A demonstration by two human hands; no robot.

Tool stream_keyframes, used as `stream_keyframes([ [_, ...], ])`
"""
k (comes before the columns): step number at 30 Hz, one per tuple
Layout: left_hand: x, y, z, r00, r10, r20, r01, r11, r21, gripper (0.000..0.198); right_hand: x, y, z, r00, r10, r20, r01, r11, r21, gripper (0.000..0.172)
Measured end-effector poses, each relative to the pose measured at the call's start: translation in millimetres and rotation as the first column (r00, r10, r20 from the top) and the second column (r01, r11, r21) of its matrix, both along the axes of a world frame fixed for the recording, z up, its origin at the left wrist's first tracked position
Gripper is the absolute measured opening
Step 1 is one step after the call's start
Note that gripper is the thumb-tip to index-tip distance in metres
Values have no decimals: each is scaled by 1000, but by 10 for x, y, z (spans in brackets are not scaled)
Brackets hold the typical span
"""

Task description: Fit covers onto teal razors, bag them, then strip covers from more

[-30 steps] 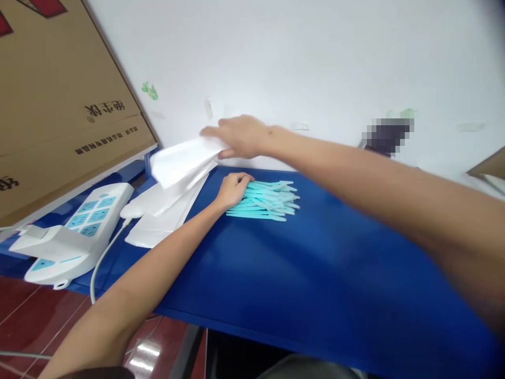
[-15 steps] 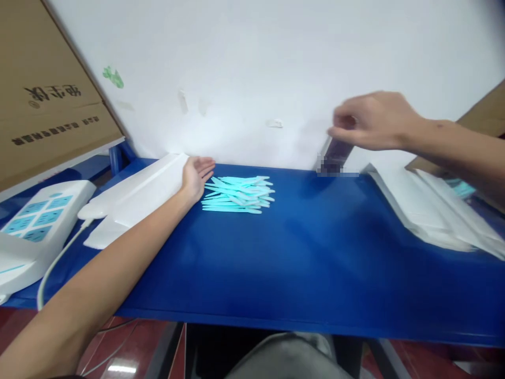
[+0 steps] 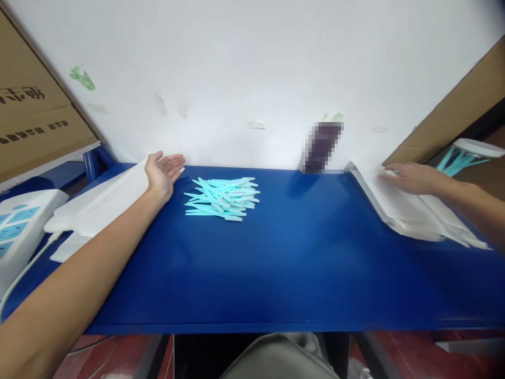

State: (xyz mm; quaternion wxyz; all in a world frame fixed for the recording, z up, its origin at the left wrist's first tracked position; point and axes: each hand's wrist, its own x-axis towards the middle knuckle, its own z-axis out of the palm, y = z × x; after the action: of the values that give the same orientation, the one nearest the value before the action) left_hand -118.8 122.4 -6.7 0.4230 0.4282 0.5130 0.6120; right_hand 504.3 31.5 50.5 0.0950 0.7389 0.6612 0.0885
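Observation:
My left hand (image 3: 162, 172) lies palm up and open on the blue table (image 3: 276, 263), just left of a heap of several turquoise plastic sticks (image 3: 223, 197) and against a stack of white paper bags (image 3: 98, 202). My right hand (image 3: 410, 178) rests flat, fingers stretched out, on another stack of white paper bags (image 3: 414, 213) at the table's right side. Neither hand holds anything.
A white power strip (image 3: 16, 226) with its cable sits at the far left, below a cardboard box (image 3: 35, 121). A dark blurred object (image 3: 321, 147) stands against the white wall. A cardboard sheet (image 3: 445, 118) leans at the right, near more turquoise sticks (image 3: 457, 158).
My right hand moved from the left bag stack across past the dark object and came down on the right bag stack. My left hand left the sticks and turned palm up.

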Motion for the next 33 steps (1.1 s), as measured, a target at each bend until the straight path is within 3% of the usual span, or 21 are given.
stream_keyframes([
  [3,-1,19,-13,1000,20,7,-20,1000,-5,49,-146,-34,76,991,-67,-116,45,983,-181,57],
  [9,109,-25,-31,997,10,-77,-5,998,60,44,-716,-170,198,956,-103,-273,9,946,-325,59],
  [11,135,-41,-32,995,12,-99,-6,998,60,44,-865,-185,182,966,32,-255,-111,947,-303,59],
  [14,154,-49,-41,993,24,-116,-12,995,97,42,-982,-147,89,958,285,-39,-285,922,-262,72],
  [17,160,-44,-59,991,25,-132,-7,991,136,41,-1022,-52,-30,912,404,71,-364,878,-311,84],
  [19,159,-35,-77,989,30,-144,-8,989,151,43,-1032,33,-54,897,429,108,-373,865,-335,76],
  [23,150,-4,-125,978,11,-208,17,991,132,39,-1053,165,101,881,456,128,-406,867,-290,38],
  [25,138,4,-144,962,20,-274,16,992,128,36,-1105,139,201,909,407,90,-380,897,-227,36],
  [27,122,-10,-147,920,30,-390,41,984,174,34,-1197,22,231,946,313,85,-296,941,-165,44],
  [29,111,-56,-129,823,9,-567,149,961,232,31,-1299,-166,170,956,273,105,-260,958,-123,49],
  [33,168,-217,-61,485,-97,-869,492,852,179,52,-1417,-520,-66,927,371,-51,-374,914,-159,70],
])
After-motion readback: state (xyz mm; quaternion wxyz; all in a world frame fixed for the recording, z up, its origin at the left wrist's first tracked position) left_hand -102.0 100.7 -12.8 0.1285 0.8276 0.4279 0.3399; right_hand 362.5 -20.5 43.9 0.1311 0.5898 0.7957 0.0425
